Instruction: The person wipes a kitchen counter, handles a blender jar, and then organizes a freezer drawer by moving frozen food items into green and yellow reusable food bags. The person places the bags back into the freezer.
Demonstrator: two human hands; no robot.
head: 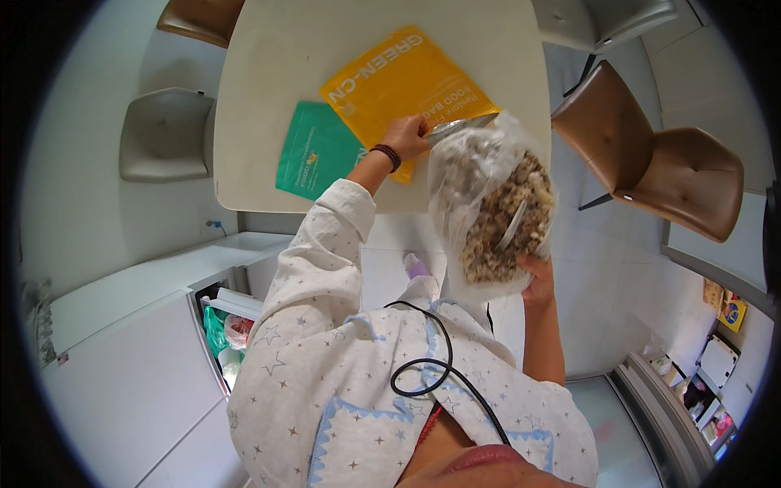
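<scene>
My left hand (407, 138), with a dark bead bracelet at the wrist, pinches the rim of a yellow food storage bag (399, 85) at its mouth. The silvery inner lining shows at that mouth. In my right hand (539, 282) is the lower side of a clear plastic bag (448, 183), held up at the table's near right edge. Brown and whitish crumbly pieces (506, 226) fill it, and a pale, narrow strip lies across them. The plastic bag's top meets the yellow bag's mouth; whether anything passes between them is hidden. Partly under the yellow bag lies a green food bag (314, 152).
Both food bags lie on a cream table (268, 79) and bear writing. A brown chair (640, 152) stands right of it, a grey chair (168, 134) left. Beside me on the left, a white refrigerator (134, 354) stands open, with bagged items (229, 332) inside. A black cord (451, 348) hangs over my chest.
</scene>
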